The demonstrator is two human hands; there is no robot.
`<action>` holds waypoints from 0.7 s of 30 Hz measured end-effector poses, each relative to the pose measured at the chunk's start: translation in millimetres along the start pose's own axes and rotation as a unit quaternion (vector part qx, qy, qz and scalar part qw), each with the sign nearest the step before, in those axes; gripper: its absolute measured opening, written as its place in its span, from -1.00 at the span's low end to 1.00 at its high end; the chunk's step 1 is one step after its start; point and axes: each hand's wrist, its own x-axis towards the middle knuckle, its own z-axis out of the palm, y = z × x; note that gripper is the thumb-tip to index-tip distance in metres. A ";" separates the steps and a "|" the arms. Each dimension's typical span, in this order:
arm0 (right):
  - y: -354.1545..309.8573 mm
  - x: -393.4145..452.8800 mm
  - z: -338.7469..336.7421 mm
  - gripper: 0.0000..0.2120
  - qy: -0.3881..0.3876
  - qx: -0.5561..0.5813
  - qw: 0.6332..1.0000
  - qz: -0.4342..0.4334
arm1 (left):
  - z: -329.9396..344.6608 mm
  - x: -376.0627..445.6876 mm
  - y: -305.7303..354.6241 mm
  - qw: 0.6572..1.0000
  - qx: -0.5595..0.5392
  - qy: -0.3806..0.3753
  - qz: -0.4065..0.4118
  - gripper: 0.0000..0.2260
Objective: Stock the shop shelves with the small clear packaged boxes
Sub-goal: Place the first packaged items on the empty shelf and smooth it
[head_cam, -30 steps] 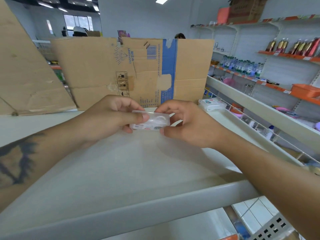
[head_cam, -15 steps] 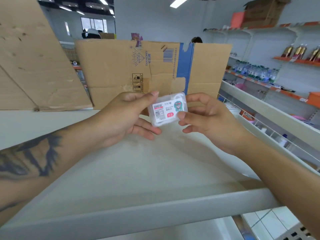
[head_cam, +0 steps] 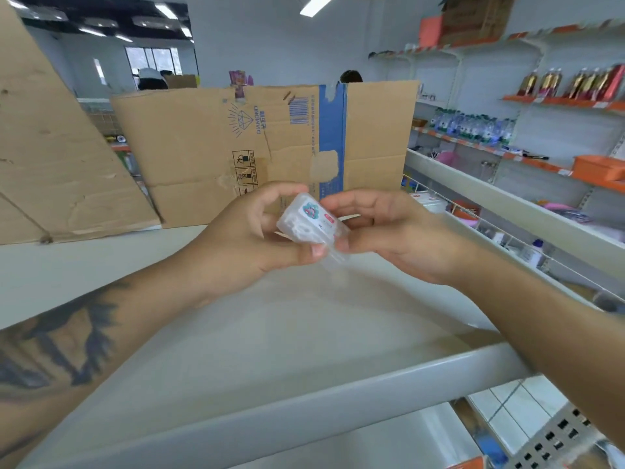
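I've both grips, left (head_cam: 243, 242) and right (head_cam: 389, 231), pinching box (head_cam: 313, 223) | label just tilted away | above shelf (head_cam: 304, 397) mid, unplaced

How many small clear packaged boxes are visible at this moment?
2. One clear box is held between the left hand and right hand above the white shelf. A second box seemingly lies behind the right hand. More may be hidden.

White wall (head_cam: 270, 38), ceiling strip light (head_cam: 318, 5), far window (head_cam: 152, 60), tiled floor (head_cam: 517, 414)
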 end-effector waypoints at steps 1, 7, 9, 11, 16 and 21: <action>0.6 -1.7 -0.6 -0.52 0.001 -0.054 0.999 -0.004 | 0.1 0.5 -2.1 1.000 0.016 0.002 0.008 -0.29; 1.2 -9.1 0.6 -0.45 0.014 -0.282 0.959 -0.038 | 8.7 4.4 -5.6 0.997 0.080 0.014 0.010 -0.45; -0.8 -9.3 -3.0 -0.42 0.016 -0.333 0.942 -0.039 | 10.7 7.9 -4.4 0.996 0.081 0.031 0.001 -0.44; -2.1 -7.6 -7.9 -0.39 0.023 -0.373 0.926 -0.048 | 11.4 11.3 -5.2 0.992 0.125 0.029 0.003 -0.40; 8.4 9.6 -47.7 -0.45 0.024 -0.538 0.842 -0.029 | 12.0 -0.1 -3.9 0.927 0.374 0.022 0.000 -0.30; 23.3 20.3 -71.1 -0.48 0.021 -0.572 0.816 0.081 | 25.1 -8.5 -12.9 0.859 0.499 -0.104 -0.046 -0.21</action>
